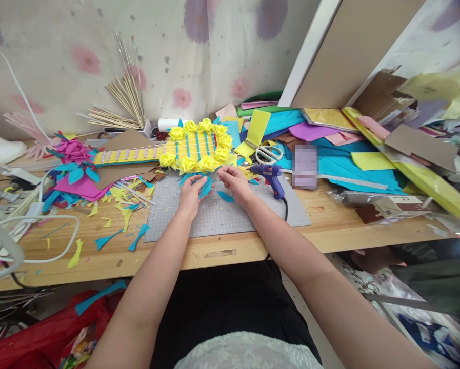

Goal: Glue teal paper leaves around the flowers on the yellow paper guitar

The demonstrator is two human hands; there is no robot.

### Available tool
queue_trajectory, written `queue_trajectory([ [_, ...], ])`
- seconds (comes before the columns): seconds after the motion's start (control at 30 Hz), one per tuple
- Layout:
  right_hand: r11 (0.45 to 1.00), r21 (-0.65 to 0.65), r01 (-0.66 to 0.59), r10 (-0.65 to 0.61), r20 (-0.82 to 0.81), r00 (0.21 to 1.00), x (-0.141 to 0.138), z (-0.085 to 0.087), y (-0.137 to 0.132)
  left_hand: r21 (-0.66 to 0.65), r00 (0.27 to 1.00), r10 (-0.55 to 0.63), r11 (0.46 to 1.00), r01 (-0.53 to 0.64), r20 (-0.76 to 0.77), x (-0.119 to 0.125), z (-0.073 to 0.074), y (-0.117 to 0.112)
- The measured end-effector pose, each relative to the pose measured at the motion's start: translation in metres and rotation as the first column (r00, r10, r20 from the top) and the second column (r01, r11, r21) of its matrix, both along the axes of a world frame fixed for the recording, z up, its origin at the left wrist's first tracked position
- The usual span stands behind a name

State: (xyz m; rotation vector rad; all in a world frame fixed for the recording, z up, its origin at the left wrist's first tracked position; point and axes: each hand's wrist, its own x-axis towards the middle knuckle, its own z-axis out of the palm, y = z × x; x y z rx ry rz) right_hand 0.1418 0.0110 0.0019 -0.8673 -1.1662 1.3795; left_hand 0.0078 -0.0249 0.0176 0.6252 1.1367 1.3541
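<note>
My left hand (pixel 192 193) is closed in a pinch on a blue paper leaf (pixel 205 188) over the grey cutting mat (pixel 230 220). Just to its right, the fingertips of my right hand (pixel 234 181) are pressed together; what they pinch is too small to make out. A second blue leaf (pixel 225 197) lies on the mat below that hand. Behind both hands rests a guitar-shaped paper craft (pixel 127 155), edged with yellow paper roses (pixel 204 164) and strung with blue strips. A blue glue gun (pixel 270 178) sits on the mat right of my right hand.
Scissors (pixel 267 154) and stacked coloured paper (pixel 372 169) are at the back right. Paper scraps (pixel 125 215) litter the wood table (pixel 206 255) on the left, near white cables (pixel 66 259). Wooden sticks (pixel 127 100) stand at the back. The glue gun's cord (pixel 285 211) runs over the front edge.
</note>
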Motion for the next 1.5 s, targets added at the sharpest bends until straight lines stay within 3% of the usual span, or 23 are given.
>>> queue_trajectory([
  [0.87,0.998,0.064,-0.001,-0.004,0.082,0.997,-0.002,-0.002,0.001,0.130,0.984,0.152,0.982,-0.139,-0.091,-0.002,-0.015,0.006],
  [1.5,0.998,0.042,-0.038,0.036,0.057,0.998,-0.002,-0.002,0.000,0.140,0.977,0.159,0.980,-0.139,-0.144,-0.003,-0.020,0.009],
])
